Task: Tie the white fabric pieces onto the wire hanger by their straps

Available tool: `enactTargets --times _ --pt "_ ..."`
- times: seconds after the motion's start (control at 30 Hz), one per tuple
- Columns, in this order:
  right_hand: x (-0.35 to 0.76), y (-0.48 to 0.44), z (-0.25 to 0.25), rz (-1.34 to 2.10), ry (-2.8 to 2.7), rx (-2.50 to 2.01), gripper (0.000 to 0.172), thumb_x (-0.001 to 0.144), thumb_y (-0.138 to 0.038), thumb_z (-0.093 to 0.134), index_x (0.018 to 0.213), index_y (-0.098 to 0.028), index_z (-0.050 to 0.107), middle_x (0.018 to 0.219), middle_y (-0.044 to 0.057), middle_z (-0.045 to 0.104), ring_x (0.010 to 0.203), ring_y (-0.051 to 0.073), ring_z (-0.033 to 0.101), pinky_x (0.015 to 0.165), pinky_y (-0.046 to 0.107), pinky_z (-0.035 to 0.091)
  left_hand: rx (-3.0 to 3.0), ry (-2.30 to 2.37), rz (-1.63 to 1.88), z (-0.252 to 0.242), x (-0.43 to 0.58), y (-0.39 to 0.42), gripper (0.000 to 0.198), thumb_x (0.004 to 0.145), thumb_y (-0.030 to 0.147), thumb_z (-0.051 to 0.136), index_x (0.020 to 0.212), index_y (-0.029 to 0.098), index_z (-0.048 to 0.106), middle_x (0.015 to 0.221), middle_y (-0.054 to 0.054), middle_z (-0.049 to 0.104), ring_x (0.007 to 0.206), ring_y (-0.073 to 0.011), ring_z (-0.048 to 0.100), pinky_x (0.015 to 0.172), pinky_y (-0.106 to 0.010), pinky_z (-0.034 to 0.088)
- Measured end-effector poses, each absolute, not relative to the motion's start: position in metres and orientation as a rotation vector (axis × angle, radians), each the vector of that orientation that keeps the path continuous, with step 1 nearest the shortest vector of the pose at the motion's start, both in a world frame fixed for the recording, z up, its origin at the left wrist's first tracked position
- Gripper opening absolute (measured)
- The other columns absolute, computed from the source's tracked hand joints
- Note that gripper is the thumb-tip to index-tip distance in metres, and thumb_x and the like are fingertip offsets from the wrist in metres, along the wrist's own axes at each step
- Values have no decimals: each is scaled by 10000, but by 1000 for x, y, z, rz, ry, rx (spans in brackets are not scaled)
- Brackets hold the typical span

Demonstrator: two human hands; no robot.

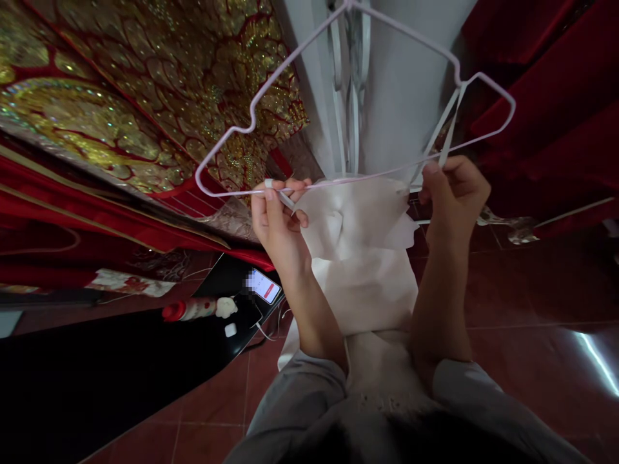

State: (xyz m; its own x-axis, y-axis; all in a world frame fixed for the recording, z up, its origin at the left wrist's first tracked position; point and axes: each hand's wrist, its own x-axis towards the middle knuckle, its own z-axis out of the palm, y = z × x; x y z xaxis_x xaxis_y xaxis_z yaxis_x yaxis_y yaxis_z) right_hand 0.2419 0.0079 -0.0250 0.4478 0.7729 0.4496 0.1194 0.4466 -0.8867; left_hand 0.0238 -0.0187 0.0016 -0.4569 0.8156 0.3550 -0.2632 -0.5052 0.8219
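A pale pink wire hanger [406,27] hangs in front of me, its lower bar running across above a white strapped garment [365,216]. My left hand [285,225] is closed at the lower bar's left part, with a short white strap of the garment between its fingers. Its fingers also touch the bar. My right hand [457,196] pinches the other white strap [449,132], which loops up over the hanger's right notch. The garment's body drops below the bar between my forearms, its lower part hard to tell from what lies behind.
Red and gold sequined clothes [193,96] hang on the left, dark red cloth [527,84] on the right. At lower left, a black table [120,361] bears a lit phone [265,285], a red-capped bottle [188,310] and a small white case [231,330]. Red tiles [522,367] cover the floor.
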Motion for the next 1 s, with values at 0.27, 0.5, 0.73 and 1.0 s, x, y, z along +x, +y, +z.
enactTargets --times 0.27,0.5,0.73,1.0 --pt "245 2 26 341 -1228 -954 273 935 -311 659 1142 -434 787 982 -34 784 515 117 481 459 324 359 1027 975 2000 7 13 -15 249 986 454 674 961 221 592 882 -52 681 921 -207 761 455 -182 337" --pt "317 55 18 3 -1204 -743 517 906 -150 669 1254 -531 689 1421 -190 658 1513 206 517 790 270 664 925 825 1979 12 13 -19 164 981 335 687 927 193 627 850 -53 704 881 -190 776 434 -158 349" --pt "296 19 -25 -80 -818 -767 246 995 -345 625 1145 -453 787 1202 -79 744 1416 259 610 686 264 653 1031 957 1950 3 13 -15 309 956 516 702 978 220 616 926 -74 697 976 -229 758 453 -188 370" --pt "248 2 -8 477 -1448 -1065 362 790 -512 829 1099 -330 784 1097 23 690 689 115 583 637 347 580 1076 1071 1945 -6 14 -14 389 986 567 630 1102 197 663 1079 -122 729 1072 -269 750 519 -189 429"
